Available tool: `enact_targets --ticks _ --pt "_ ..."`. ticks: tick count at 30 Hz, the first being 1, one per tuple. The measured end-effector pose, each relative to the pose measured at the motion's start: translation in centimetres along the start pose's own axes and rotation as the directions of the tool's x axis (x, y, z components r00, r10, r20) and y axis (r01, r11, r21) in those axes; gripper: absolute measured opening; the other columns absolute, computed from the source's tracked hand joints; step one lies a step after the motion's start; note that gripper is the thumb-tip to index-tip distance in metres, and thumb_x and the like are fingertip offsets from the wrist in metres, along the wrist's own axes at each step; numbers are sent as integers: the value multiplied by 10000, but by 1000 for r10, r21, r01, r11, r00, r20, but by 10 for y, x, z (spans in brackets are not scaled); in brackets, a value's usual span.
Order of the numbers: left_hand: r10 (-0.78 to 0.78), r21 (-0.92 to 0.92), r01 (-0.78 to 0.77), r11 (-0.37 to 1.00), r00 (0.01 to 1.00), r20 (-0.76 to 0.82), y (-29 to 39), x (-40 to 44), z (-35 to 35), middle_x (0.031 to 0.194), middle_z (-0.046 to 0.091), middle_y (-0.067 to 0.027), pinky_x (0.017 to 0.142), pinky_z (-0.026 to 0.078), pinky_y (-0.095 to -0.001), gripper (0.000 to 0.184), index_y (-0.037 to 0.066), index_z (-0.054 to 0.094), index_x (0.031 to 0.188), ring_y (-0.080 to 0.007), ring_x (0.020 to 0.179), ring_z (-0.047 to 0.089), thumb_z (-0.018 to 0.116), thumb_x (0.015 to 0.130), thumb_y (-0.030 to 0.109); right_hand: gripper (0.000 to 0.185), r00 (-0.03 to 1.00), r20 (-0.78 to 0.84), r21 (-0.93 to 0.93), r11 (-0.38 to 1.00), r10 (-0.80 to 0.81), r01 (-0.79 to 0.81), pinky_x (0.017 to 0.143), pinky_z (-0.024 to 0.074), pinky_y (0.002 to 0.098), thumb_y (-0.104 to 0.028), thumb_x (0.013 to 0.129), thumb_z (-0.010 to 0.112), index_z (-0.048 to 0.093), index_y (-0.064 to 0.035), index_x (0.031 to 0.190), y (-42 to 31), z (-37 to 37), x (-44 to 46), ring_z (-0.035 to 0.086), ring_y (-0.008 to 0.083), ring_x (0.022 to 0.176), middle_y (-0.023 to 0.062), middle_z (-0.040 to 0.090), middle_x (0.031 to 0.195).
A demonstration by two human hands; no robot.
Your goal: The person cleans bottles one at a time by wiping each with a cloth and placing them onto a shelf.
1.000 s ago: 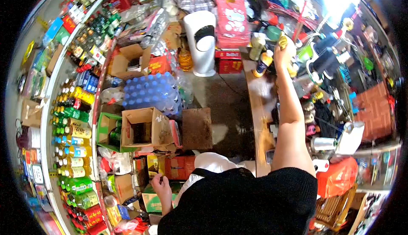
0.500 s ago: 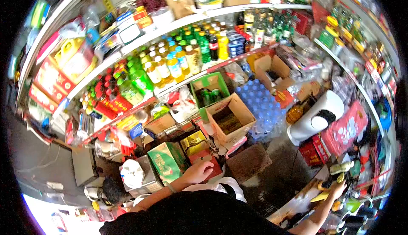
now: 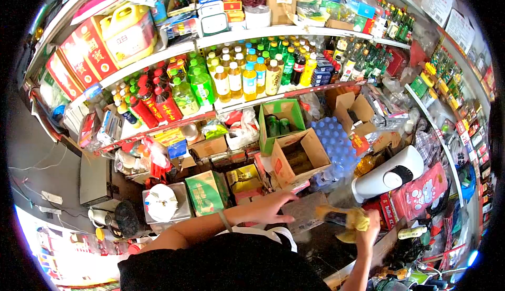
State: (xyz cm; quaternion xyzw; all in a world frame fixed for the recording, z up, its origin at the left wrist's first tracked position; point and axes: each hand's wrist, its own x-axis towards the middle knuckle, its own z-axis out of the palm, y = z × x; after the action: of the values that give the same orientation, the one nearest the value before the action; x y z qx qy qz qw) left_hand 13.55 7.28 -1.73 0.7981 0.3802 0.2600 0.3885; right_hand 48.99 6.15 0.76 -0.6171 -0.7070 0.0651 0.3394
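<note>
My right hand (image 3: 370,222) is closed around the yellow end of a blurred yellow-and-black bottle-shaped thing (image 3: 339,218), held nearly level in front of my body. A second yellow piece (image 3: 345,236) shows just below it; whether the two are joined I cannot tell. My left hand (image 3: 273,207) is open and empty, its fingers spread toward that thing but apart from it. Behind the left hand stands an open cardboard box (image 3: 286,172) with dark contents. A green carton (image 3: 206,192) lies beside my left forearm.
Shelves hold drink bottles (image 3: 235,83) and boxes. A shrink-wrapped pack of blue-capped bottles (image 3: 332,143), a white cylindrical appliance (image 3: 386,175) and a pink package (image 3: 421,188) stand on the floor side. A metal box (image 3: 181,209) with a white bag (image 3: 160,202) is at left.
My right hand has come from the cluttered right side to the middle, bringing the yellow-and-black thing. My left hand has moved right and spread its fingers. The view has shifted.
</note>
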Motion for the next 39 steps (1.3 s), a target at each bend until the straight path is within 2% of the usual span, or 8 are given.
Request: enact_targets --ticks 6,10,12,17,20,26,36,39 --pt "154 282 -144 949 988 -15 8 -24 -35 1269 456 -212 977 394 -373 880 17 375 1329 -322 1179 467 772 667 440 91 985 44 657 748 -167 97 734 424 293 -73 843 576 537 -4 888 -131 51 47 496 142 797 52 541 845" --pt "-114 -91 113 989 993 -5 10 -67 -63 1092 573 -178 917 437 -376 840 8 390 1305 -301 1007 579 766 690 440 114 970 66 681 720 -235 129 694 439 294 -99 848 603 564 -6 901 -193 84 69 527 128 795 39 571 838" --pt "-168 -334 136 933 983 -69 10 -83 -67 1058 572 -148 901 436 -335 792 9 413 1271 -238 986 566 761 707 442 131 999 -31 766 643 45 -6 705 444 295 -120 911 547 579 4 937 -210 121 72 536 143 799 44 583 865" --pt "-169 -514 73 855 975 -142 -12 -108 -69 1062 558 -49 859 440 -278 539 31 438 1225 -122 961 523 675 840 324 218 989 -113 751 660 97 22 796 444 290 -154 940 517 536 18 1072 -247 169 69 543 163 894 80 581 1007" --pt "-193 -792 18 611 973 -127 -2 -113 -73 1083 554 -39 872 433 -295 546 16 457 1236 -132 983 513 669 845 333 314 959 -187 793 544 -211 275 927 375 344 -216 947 481 503 29 1143 -278 178 62 480 225 1084 124 516 1154" --pt "-298 -770 -24 638 914 -276 -26 -119 -70 1285 491 -107 941 449 -337 931 44 297 1388 -208 1134 519 54 816 736 241 786 -102 540 630 -609 558 1072 249 434 -183 761 677 679 -45 959 -301 163 36 359 328 1269 89 549 1216" --pt "-314 -950 -31 311 940 -133 6 -130 -83 1300 452 -145 982 407 -346 857 43 306 1371 -234 1138 489 85 858 692 255 480 2 418 437 -877 796 1023 285 460 -418 776 643 658 -191 892 -286 151 25 487 248 1162 -25 633 1062" --pt "-105 -503 9 864 981 -164 -6 -128 -77 1324 424 -221 1037 316 -384 648 -30 293 1350 -324 1221 429 172 979 486 249 488 -130 261 445 -863 857 1018 319 429 -360 718 690 660 -197 904 -276 137 53 553 234 1084 -51 640 1027"
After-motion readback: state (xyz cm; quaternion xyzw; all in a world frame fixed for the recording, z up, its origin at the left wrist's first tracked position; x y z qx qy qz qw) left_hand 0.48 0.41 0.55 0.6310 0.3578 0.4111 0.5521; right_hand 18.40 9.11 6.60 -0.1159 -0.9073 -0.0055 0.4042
